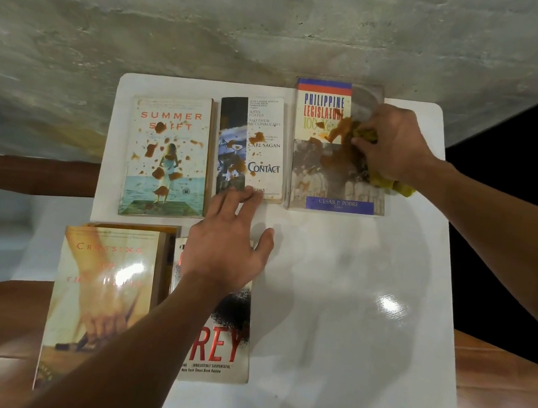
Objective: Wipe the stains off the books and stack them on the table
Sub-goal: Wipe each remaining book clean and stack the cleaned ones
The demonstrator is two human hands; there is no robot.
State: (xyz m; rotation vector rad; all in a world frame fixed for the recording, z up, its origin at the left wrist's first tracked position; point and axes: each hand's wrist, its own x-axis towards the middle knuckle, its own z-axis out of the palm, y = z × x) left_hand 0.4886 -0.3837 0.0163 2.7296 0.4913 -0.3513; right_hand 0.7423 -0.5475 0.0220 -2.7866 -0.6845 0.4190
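1. Yellow cloth [381, 180] is bunched under your right hand [392, 141], fingers curled round it, pressing on the Philippine Legislature book [319, 179] at the far right of the white table [353, 285]. The brown stains [338, 130] look wet and thick; a wide stroke could smear them over the clean parts of the cover rather than lift them.
2. That book's far edge sits at or just past the table's back edge. Push away from yourself and it may slide off, since nothing pins it down.
3. Your left hand [230, 250] is spread flat with straight fingers, fingertips [247, 197] touching the near edge of the Contact book [251, 147], holding nothing. It steadies the wrong book for this wipe.
4. Contact and Summer Swift [167, 158] lie just beside, both spotted brown. A loaded cloth carried over them could drip or add marks.
5. Nearer you, Crossing [98, 301] and the red-lettered book [219, 352] look clean, and your left forearm lies over them. Stack a damp or half-wiped cover on those and the stain may transfer.
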